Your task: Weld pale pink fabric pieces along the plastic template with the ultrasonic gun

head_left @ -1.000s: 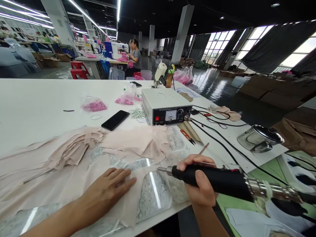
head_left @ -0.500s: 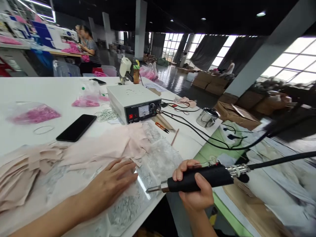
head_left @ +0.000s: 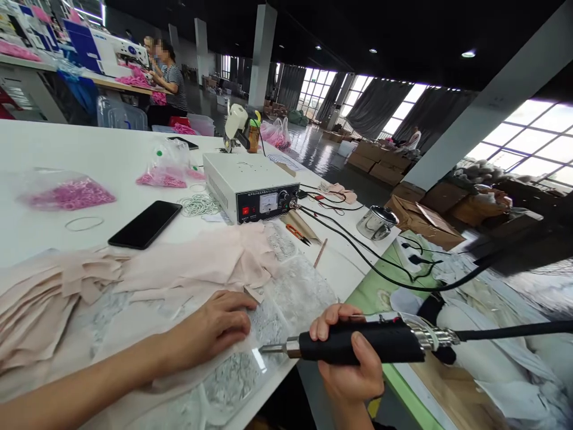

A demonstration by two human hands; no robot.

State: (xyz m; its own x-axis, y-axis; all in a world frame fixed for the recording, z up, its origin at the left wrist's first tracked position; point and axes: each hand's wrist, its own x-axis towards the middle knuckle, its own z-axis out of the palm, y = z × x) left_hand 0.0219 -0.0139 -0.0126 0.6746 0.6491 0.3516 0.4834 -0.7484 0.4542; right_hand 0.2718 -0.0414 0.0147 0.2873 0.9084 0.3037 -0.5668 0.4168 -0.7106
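My left hand (head_left: 210, 328) rests palm down on pale, sheer fabric (head_left: 147, 322), its fingers a little bent and the fingertips near the fabric's right edge. The fabric lies over a glossy, clear-topped grey-patterned sheet (head_left: 233, 376). In my right hand (head_left: 351, 364) is a black ultrasonic cutter (head_left: 362, 341), fingers wrapped round its body. Its narrow metal tip points left, low over the sheet and just right of my left hand. Peach fabric pieces (head_left: 201, 263) lie beyond my left hand, and gathered strips (head_left: 40, 304) lie at the left.
A white control box (head_left: 250, 176) with a meter stands behind, joined to black cables (head_left: 340, 239). Around it are orange snips (head_left: 298, 234), a phone (head_left: 145, 224), bags of pink pieces (head_left: 67, 192) and a glass mug (head_left: 377, 223). A co-worker (head_left: 170, 77) sits at a sewing machine (head_left: 107, 51).
My left hand's fingers have bent more and drawn up from lying flat. The cutter has turned more level, its tip slightly further left. The whole view has shifted a little.
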